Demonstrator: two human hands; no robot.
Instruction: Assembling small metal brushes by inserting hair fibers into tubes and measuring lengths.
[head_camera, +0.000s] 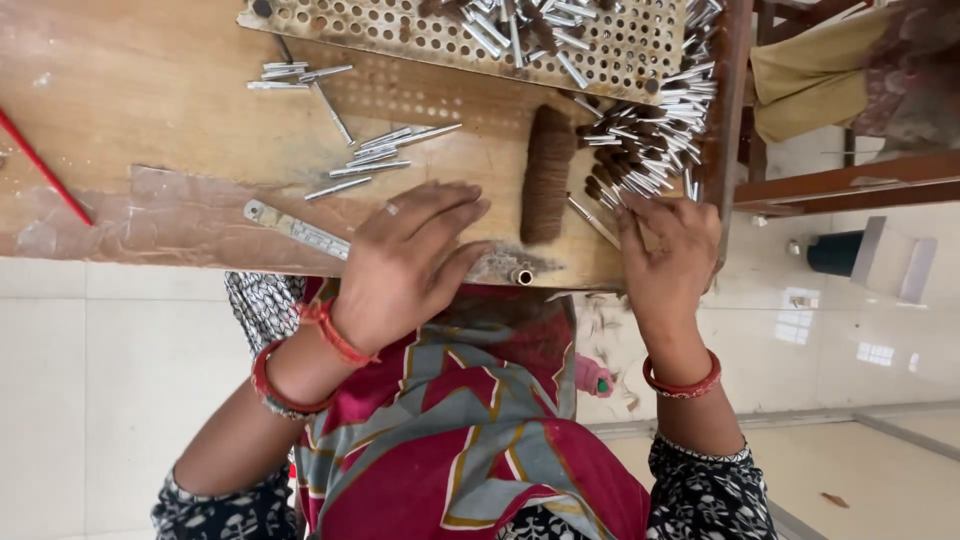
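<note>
Head view looks down on a wooden desk (120, 90). Left hand (410, 260) rests flat near the desk's near edge, fingers (440, 215) spread and released, just beside a dark brown hair bundle (547, 172). Right hand (668, 250) sits at the right edge, fingers (640, 215) pinching among a heap of slim silver metal ferrules (650, 140), shiny, short and tube-like, some tufted with brown hair.

We see silver metal tubes (650, 150) beside a dark brown hair bundle (547, 172) on the tan wooden board (130, 90), red bangles (683, 385), and black-and-white patterned sleeves (705, 495).
</note>
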